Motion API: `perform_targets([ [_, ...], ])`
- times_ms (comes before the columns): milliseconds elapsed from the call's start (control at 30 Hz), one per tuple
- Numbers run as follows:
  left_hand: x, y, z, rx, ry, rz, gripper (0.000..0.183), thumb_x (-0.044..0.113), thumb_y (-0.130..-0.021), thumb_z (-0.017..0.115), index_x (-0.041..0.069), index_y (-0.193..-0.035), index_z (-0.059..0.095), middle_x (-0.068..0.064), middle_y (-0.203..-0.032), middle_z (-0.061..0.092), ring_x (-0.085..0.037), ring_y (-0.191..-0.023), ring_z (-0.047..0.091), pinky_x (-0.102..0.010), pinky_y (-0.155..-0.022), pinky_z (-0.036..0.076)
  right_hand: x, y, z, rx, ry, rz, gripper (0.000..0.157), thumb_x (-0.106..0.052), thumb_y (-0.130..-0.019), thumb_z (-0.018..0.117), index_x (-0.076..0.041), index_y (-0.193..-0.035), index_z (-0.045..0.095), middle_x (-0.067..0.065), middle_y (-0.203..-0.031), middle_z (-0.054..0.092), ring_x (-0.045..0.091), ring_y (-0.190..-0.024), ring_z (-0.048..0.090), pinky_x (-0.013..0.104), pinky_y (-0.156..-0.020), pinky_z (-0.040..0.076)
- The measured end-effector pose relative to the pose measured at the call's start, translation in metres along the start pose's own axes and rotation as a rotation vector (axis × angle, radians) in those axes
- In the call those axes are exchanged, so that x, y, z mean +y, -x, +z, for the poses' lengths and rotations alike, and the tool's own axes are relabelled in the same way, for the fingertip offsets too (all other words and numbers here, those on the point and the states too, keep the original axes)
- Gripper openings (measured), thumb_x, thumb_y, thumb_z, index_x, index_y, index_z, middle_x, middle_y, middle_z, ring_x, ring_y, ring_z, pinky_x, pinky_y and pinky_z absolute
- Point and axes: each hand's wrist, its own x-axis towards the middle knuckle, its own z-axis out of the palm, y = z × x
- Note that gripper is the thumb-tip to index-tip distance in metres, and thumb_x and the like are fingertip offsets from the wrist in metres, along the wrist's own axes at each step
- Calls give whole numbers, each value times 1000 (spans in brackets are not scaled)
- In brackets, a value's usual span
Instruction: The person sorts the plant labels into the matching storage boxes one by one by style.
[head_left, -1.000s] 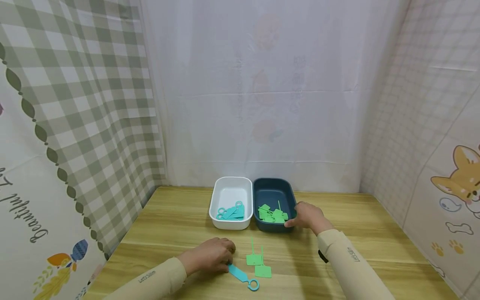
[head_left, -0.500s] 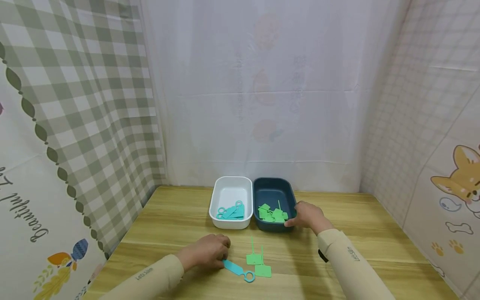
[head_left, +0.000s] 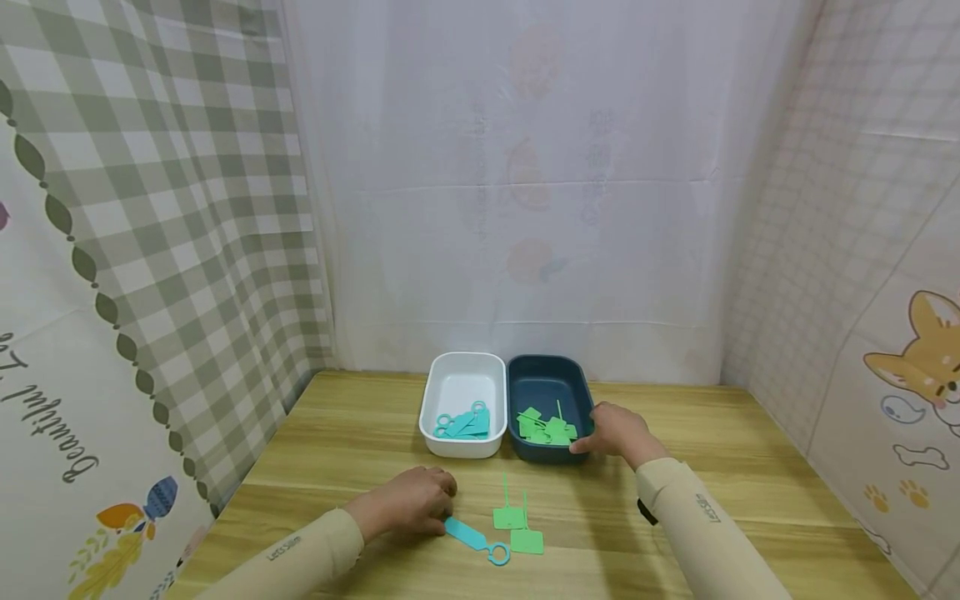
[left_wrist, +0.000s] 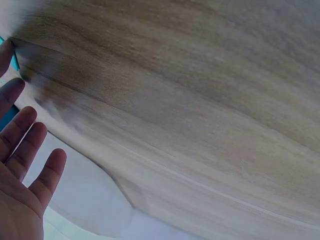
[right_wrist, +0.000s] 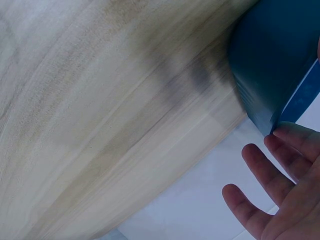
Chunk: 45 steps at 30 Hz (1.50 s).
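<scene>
My left hand (head_left: pixel 412 502) pinches the wide end of a flat blue tag (head_left: pixel 467 533) between thumb and forefinger, low over the table. The tag's ring end points right; in the left wrist view only a teal sliver (left_wrist: pixel 16 61) shows between those fingers, the others spread apart. Two green tags (head_left: pixel 527 542) with thin stems lie overlapping to its right. At the near right corner of a dark blue box (head_left: pixel 551 454), my right hand (head_left: pixel 617 432) holds the rim with thumb and forefinger. Green tags (head_left: pixel 546 431) are piled inside that box.
A white box (head_left: pixel 463 450) stands against the dark one's left side, with several blue ring tags (head_left: pixel 467 423) in it. Both are near the back of the wooden table (head_left: pixel 360 425). Cloth curtains (head_left: pixel 517 250) enclose the back and sides.
My left hand has shifted slightly left with the blue tag, whose ring end has swung a little up and left. The right hand and both boxes have stayed put.
</scene>
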Motion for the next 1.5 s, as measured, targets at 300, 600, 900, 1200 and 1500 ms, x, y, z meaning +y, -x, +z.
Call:
perform_targets([
  [300, 2, -1, 0, 5, -3, 7, 11, 35, -85, 77, 25, -83, 74, 5, -110, 62, -8, -100, 56, -25, -78, 46, -1, 2, -1, 0, -1, 0, 80, -52, -76, 81, 11, -121, 62, 25, -123, 61, 41, -110, 59, 54, -89, 49],
  [600, 3, -5, 1, -12, 73, -57, 9, 29, -83, 79, 24, -79, 73, 8, -107, 59, -6, -96, 54, -24, -77, 46, 1, 0, 0, 2, -7, 3, 81, -53, -75, 82, 11, -121, 62, 25, -122, 61, 41, -109, 60, 54, -89, 50],
  [900, -2, 0, 0, 12, 61, -85, 16, 28, -77, 82, 23, -75, 67, 11, -95, 51, -4, -81, 49, -23, -69, 43, 1, 0, 2, 2, -8, 5, 81, -53, -75, 82, 10, -121, 62, 24, -123, 62, 40, -109, 60, 54, -88, 50],
  [1200, 0, -7, -1, 57, 7, 0, 20, 43, -83, 77, 25, -89, 73, 3, -109, 61, -8, -97, 57, -27, -81, 48, 2, 0, 0, 3, 0, -4, 82, -53, -75, 81, 11, -121, 62, 25, -124, 61, 41, -110, 60, 54, -88, 50],
  [1500, 22, -25, -2, 76, -2, 32, 24, 49, -86, 72, 26, -89, 72, 1, -117, 61, -12, -107, 57, -28, -86, 47, 1, 0, -1, 6, -2, -13, 81, -53, -76, 82, 11, -121, 62, 25, -122, 62, 41, -108, 60, 54, -87, 50],
])
